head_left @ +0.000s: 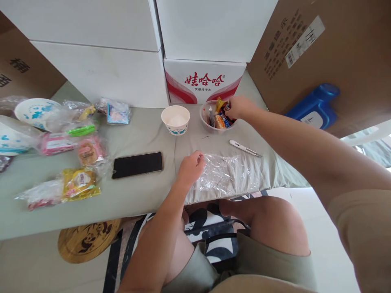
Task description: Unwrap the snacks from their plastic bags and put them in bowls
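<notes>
My left hand (191, 167) is closed at the left edge of a flat, crinkled clear plastic bag (222, 173), pinching it on the cloth. My right hand (239, 107) reaches over the right rim of a clear plastic bowl (224, 130). Its curled fingers close around a dark, shiny snack packet (227, 106), which they partly hide. Several small wrapped snacks (219, 121) lie in the bowl. Just left of it stands a white paper bowl (176, 121) with a blue pattern. Between the clear bowl and the bag rests a white utility knife (245, 148).
A black phone (137, 165) lies left of my left hand. Farther left are a yellow snack pack (80, 184), pink packs (90, 150) and bagged paper bowls (36, 110). White boxes (204, 81) stand behind; a brown carton (336, 61) with a blue bottle print stands right.
</notes>
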Demonstrator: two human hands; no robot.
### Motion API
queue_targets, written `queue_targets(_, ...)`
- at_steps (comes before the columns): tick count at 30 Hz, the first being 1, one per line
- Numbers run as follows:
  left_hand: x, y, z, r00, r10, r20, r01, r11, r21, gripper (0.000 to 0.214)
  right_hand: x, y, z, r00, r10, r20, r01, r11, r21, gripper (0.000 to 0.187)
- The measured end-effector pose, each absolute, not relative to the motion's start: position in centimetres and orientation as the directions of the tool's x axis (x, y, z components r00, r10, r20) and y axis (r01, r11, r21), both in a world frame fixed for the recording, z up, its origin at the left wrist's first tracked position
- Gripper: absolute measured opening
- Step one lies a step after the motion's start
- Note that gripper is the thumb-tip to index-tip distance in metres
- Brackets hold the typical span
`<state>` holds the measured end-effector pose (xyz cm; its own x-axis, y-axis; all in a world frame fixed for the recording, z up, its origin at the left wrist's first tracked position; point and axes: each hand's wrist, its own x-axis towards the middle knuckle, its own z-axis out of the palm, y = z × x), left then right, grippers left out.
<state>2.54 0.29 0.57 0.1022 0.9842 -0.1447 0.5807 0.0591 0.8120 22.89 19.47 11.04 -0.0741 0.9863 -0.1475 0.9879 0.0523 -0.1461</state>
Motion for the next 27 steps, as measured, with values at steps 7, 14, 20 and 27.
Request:
queue_targets(7, 2.3, 0.3, 0.9, 0.102, 0.985, -0.142, 0.598, 0.054, 0.800, 0.020, 22.3, 20.1, 10.6, -0.073, 0.988, -0.138, 0.997, 0.073, -0.010, 0.028)
queue_targets(14, 2.4, 0.3, 0.8, 0.104, 0.987, -0.123, 0.600, 0.036, 0.799, 0.021, 22.1, 20.1, 10.1, -0.079, 0.972, -0.222, 0.996, 0.084, 0.013, 0.024)
queue_targets(20, 2.2, 0.5, 0.9, 0.092, 0.987, -0.135, 0.584, 0.056, 0.810, 0.020, 22.5, 19.3, 9.8, -0.112, 0.971, -0.213, 0.993, 0.114, -0.004, 0.035)
queue_targets(27, 2.5, 0.2, 1.0, 0.107, 0.987, -0.120, 0.597, 0.033, 0.802, 0.020, 21.0, 18.6, 10.9, -0.116, 0.918, -0.380, 0.993, 0.102, -0.057, 0.024)
